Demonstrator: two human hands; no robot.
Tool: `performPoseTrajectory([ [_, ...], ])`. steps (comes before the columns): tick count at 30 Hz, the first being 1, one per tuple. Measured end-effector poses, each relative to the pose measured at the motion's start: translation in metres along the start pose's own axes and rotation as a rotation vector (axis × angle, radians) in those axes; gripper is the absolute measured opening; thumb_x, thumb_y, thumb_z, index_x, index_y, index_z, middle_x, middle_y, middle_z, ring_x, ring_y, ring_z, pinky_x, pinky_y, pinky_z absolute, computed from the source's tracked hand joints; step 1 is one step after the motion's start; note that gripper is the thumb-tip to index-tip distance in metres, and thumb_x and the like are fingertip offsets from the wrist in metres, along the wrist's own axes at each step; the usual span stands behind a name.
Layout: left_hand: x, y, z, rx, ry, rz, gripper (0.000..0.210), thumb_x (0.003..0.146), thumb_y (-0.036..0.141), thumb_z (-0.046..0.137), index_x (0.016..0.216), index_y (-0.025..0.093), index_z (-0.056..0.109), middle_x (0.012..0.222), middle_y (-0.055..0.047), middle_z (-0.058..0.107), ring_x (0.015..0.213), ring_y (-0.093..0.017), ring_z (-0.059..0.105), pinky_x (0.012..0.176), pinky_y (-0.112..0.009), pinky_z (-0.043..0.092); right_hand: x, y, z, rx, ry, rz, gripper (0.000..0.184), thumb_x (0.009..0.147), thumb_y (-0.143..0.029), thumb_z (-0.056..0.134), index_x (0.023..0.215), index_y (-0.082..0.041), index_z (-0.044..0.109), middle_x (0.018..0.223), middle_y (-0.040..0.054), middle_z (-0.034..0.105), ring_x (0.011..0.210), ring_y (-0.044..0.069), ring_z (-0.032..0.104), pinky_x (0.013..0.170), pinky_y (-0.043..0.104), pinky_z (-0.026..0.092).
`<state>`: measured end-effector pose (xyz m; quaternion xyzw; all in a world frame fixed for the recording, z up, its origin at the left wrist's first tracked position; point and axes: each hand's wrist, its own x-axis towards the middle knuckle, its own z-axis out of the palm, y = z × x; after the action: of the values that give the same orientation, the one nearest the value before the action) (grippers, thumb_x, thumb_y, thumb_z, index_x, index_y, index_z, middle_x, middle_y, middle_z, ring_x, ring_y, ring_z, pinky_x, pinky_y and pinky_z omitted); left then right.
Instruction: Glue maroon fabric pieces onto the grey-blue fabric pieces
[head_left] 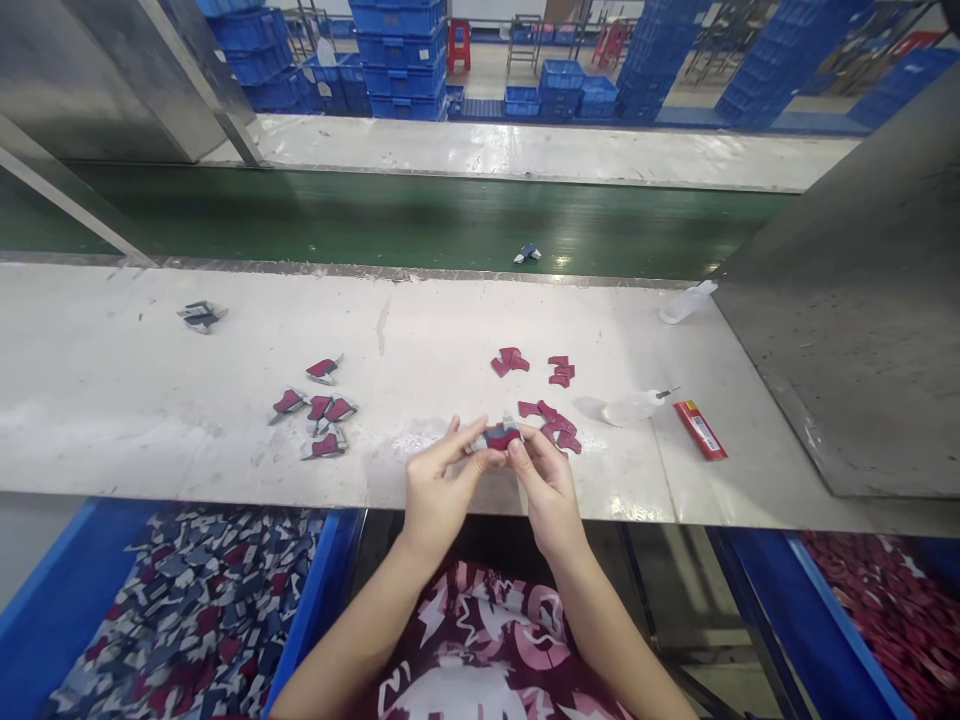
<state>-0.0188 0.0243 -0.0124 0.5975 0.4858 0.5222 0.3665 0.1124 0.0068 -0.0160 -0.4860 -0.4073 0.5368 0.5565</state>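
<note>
Between both hands, above the near edge of the white bench, is a small moulded piece [501,436] in grey, dark blue and maroon. My left hand [442,482] pinches its left end between thumb and fingers. On its right end my right hand [549,480] is closed, the thumb pressing the maroon part. Just beyond the right hand lie loose maroon pieces [556,422], with two more small groups of maroon pieces [510,361] [561,370] behind. To the left sit several grey pieces with maroon on top [319,408].
A clear bottle with a thin tip [634,406], a red tube or box [700,431] and another clear bottle [687,302] are at right. A green conveyor belt [360,215] runs behind. Blue bins of parts [330,570] [840,610] stand below; metal panels [862,300] flank the bench [420,340].
</note>
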Motion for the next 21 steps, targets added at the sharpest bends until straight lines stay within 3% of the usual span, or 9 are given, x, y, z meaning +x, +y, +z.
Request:
performPoseTrajectory([
  [3, 0.037, -0.018, -0.016, 0.053, -0.134, -0.020, 0.024, 0.092, 0.033, 0.065, 0.111, 0.021, 0.073, 0.095, -0.005, 0.080, 0.083, -0.020, 0.075, 0.082, -0.033, 0.058, 0.009, 0.013, 0.001, 0.035, -0.039, 0.109, 0.039, 0.091, -0.055, 0.060, 0.111, -0.023, 0.071, 0.116, 0.0090, 0.072, 0.104, 0.025, 0.067, 0.083, 0.036, 0.055],
  [5, 0.067, -0.025, -0.029, 0.206, -0.239, 0.055, 0.023, 0.096, 0.032, 0.056, 0.109, 0.022, 0.071, 0.099, -0.005, 0.079, 0.089, -0.020, 0.074, 0.094, -0.038, 0.051, 0.012, 0.020, 0.001, 0.001, -0.037, 0.150, 0.047, 0.089, -0.059, 0.059, 0.115, -0.021, 0.070, 0.117, 0.0117, 0.072, 0.108, 0.027, 0.066, 0.084, 0.038, 0.056],
  [7, 0.095, -0.026, -0.041, 0.397, -0.329, 0.130, 0.023, 0.100, 0.028, 0.048, 0.109, 0.023, 0.069, 0.097, -0.003, 0.079, 0.091, -0.020, 0.073, 0.110, -0.046, 0.034, 0.011, 0.025, 0.001, -0.045, -0.029, 0.163, 0.050, 0.089, -0.059, 0.059, 0.119, -0.021, 0.068, 0.116, 0.0123, 0.073, 0.109, 0.026, 0.067, 0.087, 0.039, 0.056],
  [10, 0.126, -0.016, -0.053, 0.592, -0.377, 0.204, 0.025, 0.102, 0.027, 0.041, 0.109, 0.023, 0.065, 0.096, -0.001, 0.079, 0.094, -0.019, 0.072, 0.114, -0.047, 0.019, 0.008, 0.026, 0.000, -0.110, -0.042, 0.148, 0.047, 0.090, -0.056, 0.059, 0.120, -0.022, 0.068, 0.114, 0.0118, 0.073, 0.107, 0.025, 0.068, 0.089, 0.039, 0.056],
  [16, 0.149, 0.000, -0.058, 0.772, -0.372, 0.304, 0.027, 0.103, 0.027, 0.037, 0.108, 0.023, 0.064, 0.102, -0.003, 0.078, 0.101, -0.019, 0.065, 0.110, -0.043, 0.017, 0.004, 0.024, -0.001, -0.186, -0.072, 0.104, 0.044, 0.093, -0.054, 0.056, 0.119, -0.021, 0.068, 0.114, 0.0119, 0.073, 0.106, 0.024, 0.069, 0.093, 0.042, 0.055],
  [21, 0.158, -0.009, -0.060, 0.853, -0.396, 0.269, 0.029, 0.102, 0.026, 0.038, 0.111, 0.022, 0.064, 0.105, -0.005, 0.076, 0.102, -0.020, 0.063, 0.110, -0.042, 0.017, 0.004, 0.026, -0.004, -0.185, -0.091, 0.103, 0.042, 0.094, -0.053, 0.056, 0.119, -0.021, 0.067, 0.112, 0.0112, 0.074, 0.106, 0.024, 0.069, 0.093, 0.041, 0.055],
])
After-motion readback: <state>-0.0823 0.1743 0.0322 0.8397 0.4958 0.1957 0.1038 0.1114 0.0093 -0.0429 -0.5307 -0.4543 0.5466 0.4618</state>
